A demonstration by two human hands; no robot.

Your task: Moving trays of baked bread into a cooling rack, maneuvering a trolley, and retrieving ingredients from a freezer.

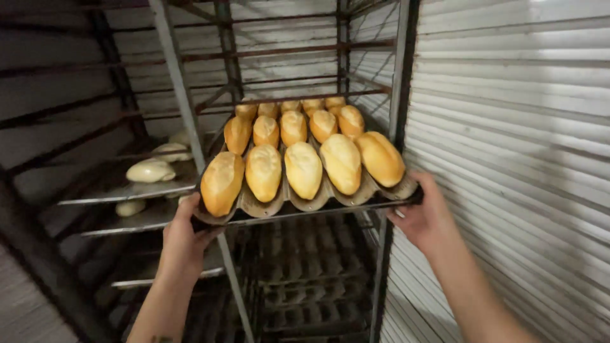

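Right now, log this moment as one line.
left hand: grips corrugated metal tray | right hand: grips tray | load: golden baked bread rolls | place: metal rack

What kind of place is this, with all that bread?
Most likely a bakery's back room. Both hands, left hand and right hand, hold a dark corrugated metal tray of golden baked loaves at a tall metal rack; pale unbaked dough pieces sit nearby.

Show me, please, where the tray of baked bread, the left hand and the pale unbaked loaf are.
tray of baked bread (330, 206), head view, front rim of the tray
left hand (184, 238), head view, back of the hand
pale unbaked loaf (150, 171), head view, top of the loaf
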